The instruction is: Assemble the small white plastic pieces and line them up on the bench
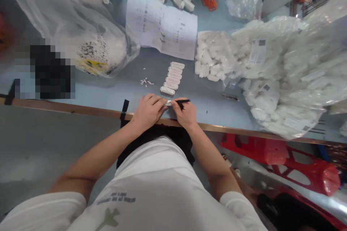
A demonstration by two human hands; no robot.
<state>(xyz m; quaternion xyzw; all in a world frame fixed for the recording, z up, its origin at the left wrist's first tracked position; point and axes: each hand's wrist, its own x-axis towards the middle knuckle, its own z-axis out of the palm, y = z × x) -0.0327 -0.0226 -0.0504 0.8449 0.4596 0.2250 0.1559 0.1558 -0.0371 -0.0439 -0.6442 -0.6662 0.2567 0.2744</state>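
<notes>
Near the table's front edge, my left hand (150,110) is closed on a small white plastic strip (167,103) with tiny marks or slots along it. My right hand (186,112) grips a slim black pen-like tool (185,100), its thumb and fingers right beside the strip. The tool's working tip is too small to make out. Just beyond my hands, several similar white plastic strips (173,78) lie in a slanted column. To their left, several tiny white pegs (146,82) are scattered on the table.
A printed sheet (162,25) lies behind the strips. An open bag of white parts (214,56) and larger filled bags (282,65) stand right; another plastic bag (100,50) stands left. A small metal tool (230,97) lies at right. Red stools (257,148) are below the table.
</notes>
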